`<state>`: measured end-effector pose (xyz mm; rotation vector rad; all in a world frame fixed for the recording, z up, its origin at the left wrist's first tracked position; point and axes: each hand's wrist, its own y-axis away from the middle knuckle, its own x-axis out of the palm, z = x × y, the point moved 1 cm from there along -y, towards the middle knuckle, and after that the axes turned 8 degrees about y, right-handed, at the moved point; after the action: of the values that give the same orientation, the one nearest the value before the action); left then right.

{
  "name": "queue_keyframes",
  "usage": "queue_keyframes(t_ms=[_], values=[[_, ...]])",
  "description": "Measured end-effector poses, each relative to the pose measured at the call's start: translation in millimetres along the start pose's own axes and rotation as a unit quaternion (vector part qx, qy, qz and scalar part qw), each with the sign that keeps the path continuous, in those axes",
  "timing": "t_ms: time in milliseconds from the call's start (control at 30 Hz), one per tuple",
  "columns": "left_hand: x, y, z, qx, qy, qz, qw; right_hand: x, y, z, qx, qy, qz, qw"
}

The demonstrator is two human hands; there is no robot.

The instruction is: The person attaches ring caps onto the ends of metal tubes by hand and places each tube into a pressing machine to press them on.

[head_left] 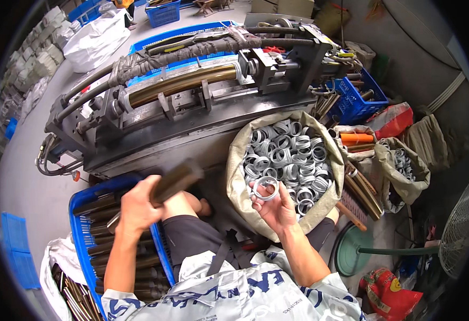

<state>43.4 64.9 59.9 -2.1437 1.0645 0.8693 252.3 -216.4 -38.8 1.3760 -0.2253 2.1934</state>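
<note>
My left hand (140, 207) is wrapped around a dark bronze metal tube (176, 183), held tilted above the blue crate's right side and smeared by motion. Between the fingers and thumb of my right hand (277, 213) is a silver metal ring (267, 178), its round opening facing up towards me. That hand is over the near part of a beige woven sack (236, 160), which is filled with similar loose rings (298, 158). Left of my legs, the blue plastic crate (76, 227) holds several dark tubes (102, 249) lying in it.
Ahead stands a long dark machine (154, 140) with a bronze tube (183, 85) clamped lengthwise. At right are a smaller sack of metal parts (413, 182), a blue crate (358, 109), and a fan with a green base (352, 251). A white bag of thin rods (52, 267) sits at lower left.
</note>
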Motion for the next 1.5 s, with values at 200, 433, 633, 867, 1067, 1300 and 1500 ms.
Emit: queue_keyframes(t_ms=[200, 433, 633, 867, 1067, 1300, 1500], values=[[5, -5, -87, 0.073, -0.02, 0.127, 0.989, 25, 8, 2, -0.02, 0.056, 0.045, 0.997], [4, -4, -101, 0.061, -0.028, 0.144, 0.987, 20, 4, 15, -0.098, 0.081, -0.022, 0.992], [9, -3, -101, 0.073, -0.048, 0.159, 0.983, 17, 9, 7, -0.096, 0.196, 0.006, 0.976], [17, 0, -99, 0.062, -0.063, 0.186, 0.979, 26, 12, 10, -0.135, 0.259, 0.063, 0.954], [29, 2, -91, 0.072, -0.087, 0.183, 0.977, 24, 15, 19, -0.089, 0.333, 0.049, 0.937], [10, 0, -90, -0.009, 0.038, 0.114, 0.993, -20, -21, 57, -0.167, 0.359, -0.002, 0.918], [-11, 0, -62, -0.109, 0.526, -0.117, 0.835, -76, -49, 37, -0.047, 0.893, -0.124, 0.431]])
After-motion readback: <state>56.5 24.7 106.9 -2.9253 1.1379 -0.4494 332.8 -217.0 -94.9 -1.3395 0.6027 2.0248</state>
